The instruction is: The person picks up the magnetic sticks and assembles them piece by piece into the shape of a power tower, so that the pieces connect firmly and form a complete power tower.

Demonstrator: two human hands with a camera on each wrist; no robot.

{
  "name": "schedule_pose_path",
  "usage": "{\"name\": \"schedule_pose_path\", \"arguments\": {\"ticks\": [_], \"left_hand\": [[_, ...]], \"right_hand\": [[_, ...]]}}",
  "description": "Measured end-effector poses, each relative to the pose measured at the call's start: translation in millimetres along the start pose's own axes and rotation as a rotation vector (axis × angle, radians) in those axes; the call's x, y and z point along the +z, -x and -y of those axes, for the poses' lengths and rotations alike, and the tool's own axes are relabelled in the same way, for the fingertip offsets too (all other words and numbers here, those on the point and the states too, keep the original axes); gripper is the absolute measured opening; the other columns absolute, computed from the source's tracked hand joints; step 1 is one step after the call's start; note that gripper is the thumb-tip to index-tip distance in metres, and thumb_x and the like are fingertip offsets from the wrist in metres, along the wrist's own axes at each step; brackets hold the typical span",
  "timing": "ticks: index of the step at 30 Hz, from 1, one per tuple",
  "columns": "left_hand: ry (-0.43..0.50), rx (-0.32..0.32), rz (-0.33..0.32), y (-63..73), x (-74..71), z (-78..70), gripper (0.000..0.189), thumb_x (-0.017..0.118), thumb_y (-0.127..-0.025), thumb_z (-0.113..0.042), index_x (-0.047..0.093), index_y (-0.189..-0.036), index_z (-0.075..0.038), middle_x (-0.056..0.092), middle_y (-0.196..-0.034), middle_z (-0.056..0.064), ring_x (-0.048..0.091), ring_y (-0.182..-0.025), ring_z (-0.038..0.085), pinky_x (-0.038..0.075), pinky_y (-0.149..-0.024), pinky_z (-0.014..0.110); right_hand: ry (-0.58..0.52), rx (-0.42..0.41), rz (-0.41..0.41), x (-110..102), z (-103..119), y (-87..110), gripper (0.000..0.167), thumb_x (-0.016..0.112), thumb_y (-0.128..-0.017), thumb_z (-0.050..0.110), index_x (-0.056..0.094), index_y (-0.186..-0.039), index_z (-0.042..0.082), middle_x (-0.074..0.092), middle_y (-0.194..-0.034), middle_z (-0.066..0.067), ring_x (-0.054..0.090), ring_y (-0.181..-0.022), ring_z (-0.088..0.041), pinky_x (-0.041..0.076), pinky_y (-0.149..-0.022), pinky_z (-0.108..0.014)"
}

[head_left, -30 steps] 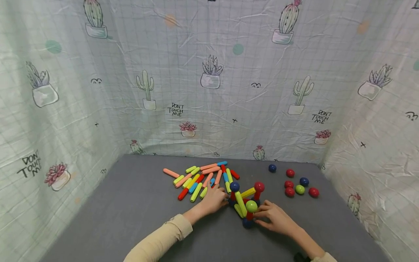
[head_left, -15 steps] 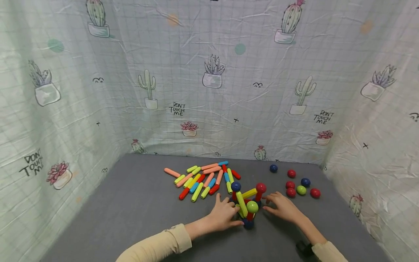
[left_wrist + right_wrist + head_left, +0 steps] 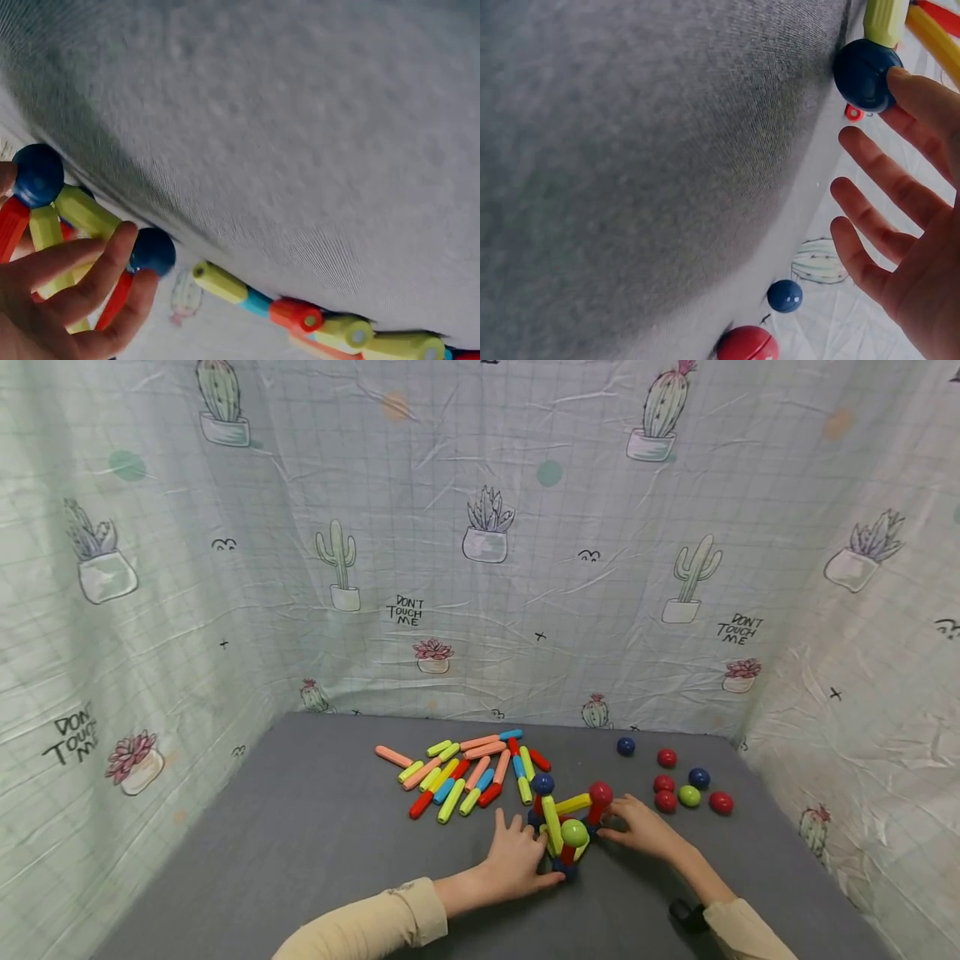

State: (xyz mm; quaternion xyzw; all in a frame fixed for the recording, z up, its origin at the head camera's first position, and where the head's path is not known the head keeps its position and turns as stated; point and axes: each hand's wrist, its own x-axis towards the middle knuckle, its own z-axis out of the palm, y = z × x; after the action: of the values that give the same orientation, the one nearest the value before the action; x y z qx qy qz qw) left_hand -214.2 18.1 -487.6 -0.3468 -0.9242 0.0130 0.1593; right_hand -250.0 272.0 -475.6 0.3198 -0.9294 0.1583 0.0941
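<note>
A small construction of magnetic sticks and balls [image 3: 552, 825] stands between both hands in the head view. Its base has blue balls joined by yellow-green sticks; short red sticks carry a blue ball [image 3: 542, 784], a red ball [image 3: 601, 793] and a green ball [image 3: 574, 833] on top. My left hand [image 3: 516, 860] spans its left side, thumb at the near blue base ball [image 3: 39, 176], fingertips at another blue ball [image 3: 153, 252]. My right hand [image 3: 642, 828] pinches the right base ball [image 3: 864, 75] between thumb and index finger; its other fingers are spread apart.
Loose sticks [image 3: 452, 800] in several colours lie behind and left of the construction. Loose balls [image 3: 689, 796] in red, blue and green rest at the right. A patterned cloth [image 3: 480, 635] hangs behind the grey table [image 3: 315, 835].
My left hand has come nearer from the sticks and now grips the construction's left side. My right hand drew back from the near corner, then closed on the right base ball. The construction has turned slightly.
</note>
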Motion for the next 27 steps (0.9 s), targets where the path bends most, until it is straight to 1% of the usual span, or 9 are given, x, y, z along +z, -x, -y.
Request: {"name": "schedule_pose_path", "arguments": {"ticks": [2, 5, 8, 11, 15, 17, 20, 24, 27], "left_hand": [[0.005, -0.006, 0.014, 0.1, -0.6, 4.0, 0.054, 0.048, -0.077, -0.065, 0.069, -0.086, -0.016, 0.064, -0.082, 0.002, 0.052, -0.082, 0.023, 0.034, -0.083, 0.060], [0.021, 0.012, 0.008, 0.0, -2.4, 12.8, 0.044, 0.052, -0.077, -0.061, 0.069, -0.079, -0.020, 0.062, -0.078, 0.000, 0.050, -0.081, 0.021, 0.036, -0.081, 0.054], [0.011, 0.045, 0.003, 0.8, -3.9, 23.7, 0.039, 0.054, -0.078, -0.058, 0.068, -0.088, -0.023, 0.059, -0.076, -0.002, 0.047, -0.078, 0.018, 0.037, -0.076, 0.042], [-0.008, 0.064, 0.011, 1.8, -3.7, 36.4, 0.035, 0.054, -0.079, -0.055, 0.068, -0.089, -0.024, 0.058, -0.075, -0.004, 0.045, -0.074, 0.014, 0.036, -0.069, 0.033], [0.014, 0.065, 0.052, 3.3, -3.5, 55.7, 0.030, 0.056, -0.081, -0.049, 0.067, -0.087, -0.023, 0.056, -0.074, -0.004, 0.044, -0.071, 0.013, 0.034, -0.064, 0.029], [0.035, 0.066, 0.060, 3.8, -4.1, 66.2, 0.027, 0.057, -0.082, -0.047, 0.067, -0.085, -0.022, 0.056, -0.074, -0.004, 0.045, -0.071, 0.013, 0.034, -0.064, 0.029], [0.036, 0.071, 0.023, 3.8, -2.6, 84.3, 0.021, 0.059, -0.082, -0.041, 0.065, -0.085, -0.021, 0.056, -0.076, -0.004, 0.047, -0.073, 0.014, 0.036, -0.066, 0.031], [0.017, 0.052, -0.044, 3.2, 3.2, 110.0, 0.012, 0.061, -0.083, -0.030, 0.065, -0.087, -0.019, 0.058, -0.081, -0.001, 0.050, -0.076, 0.017, 0.042, -0.073, 0.036], [0.019, 0.029, -0.061, 1.9, 9.2, 125.0, 0.025, 0.061, -0.083, -0.027, 0.062, -0.105, -0.015, 0.060, -0.083, 0.000, 0.053, -0.077, 0.018, 0.043, -0.075, 0.039]], "right_hand": [[-0.008, -0.012, -0.007, -1, -1, 2.7, 0.013, 0.069, -0.076, 0.025, 0.063, -0.079, 0.014, 0.062, -0.075, 0.003, 0.049, -0.071, -0.016, 0.039, -0.061, -0.026], [-0.028, -0.015, -0.006, -3, 0, 7.4, 0.013, 0.069, -0.076, 0.026, 0.063, -0.079, 0.015, 0.062, -0.074, 0.005, 0.049, -0.070, -0.014, 0.039, -0.060, -0.024], [-0.038, -0.012, 0.015, -5, 3, 12.4, 0.012, 0.068, -0.077, 0.028, 0.064, -0.080, 0.017, 0.062, -0.074, 0.009, 0.050, -0.070, -0.012, 0.040, -0.060, -0.023], [-0.048, -0.016, 0.045, -6, 9, 16.3, 0.011, 0.067, -0.078, 0.028, 0.065, -0.082, 0.018, 0.063, -0.076, 0.010, 0.050, -0.071, -0.010, 0.040, -0.060, -0.023], [-0.076, -0.044, 0.098, -7, 18, 18.7, 0.010, 0.064, -0.080, 0.026, 0.066, -0.087, 0.018, 0.064, -0.080, 0.008, 0.050, -0.073, -0.010, 0.041, -0.062, -0.023], [-0.071, -0.054, 0.101, -9, 22, 19.9, 0.010, 0.064, -0.081, 0.025, 0.065, -0.088, 0.018, 0.064, -0.081, 0.008, 0.051, -0.074, -0.010, 0.042, -0.062, -0.023], [-0.031, -0.066, 0.011, -16, 26, 19.6, 0.010, 0.066, -0.079, 0.018, 0.065, -0.089, 0.017, 0.062, -0.081, 0.008, 0.053, -0.075, -0.011, 0.044, -0.063, -0.024], [0.004, -0.046, -0.202, -33, 34, 14.1, 0.016, 0.068, -0.076, 0.010, 0.065, -0.090, 0.017, 0.063, -0.084, 0.008, 0.055, -0.076, -0.010, 0.046, -0.063, -0.023], [-0.002, -0.008, -0.323, -46, 42, 9.1, 0.021, 0.066, -0.077, 0.008, 0.065, -0.095, 0.017, 0.064, -0.090, 0.008, 0.054, -0.079, -0.007, 0.047, -0.064, -0.022]]}}
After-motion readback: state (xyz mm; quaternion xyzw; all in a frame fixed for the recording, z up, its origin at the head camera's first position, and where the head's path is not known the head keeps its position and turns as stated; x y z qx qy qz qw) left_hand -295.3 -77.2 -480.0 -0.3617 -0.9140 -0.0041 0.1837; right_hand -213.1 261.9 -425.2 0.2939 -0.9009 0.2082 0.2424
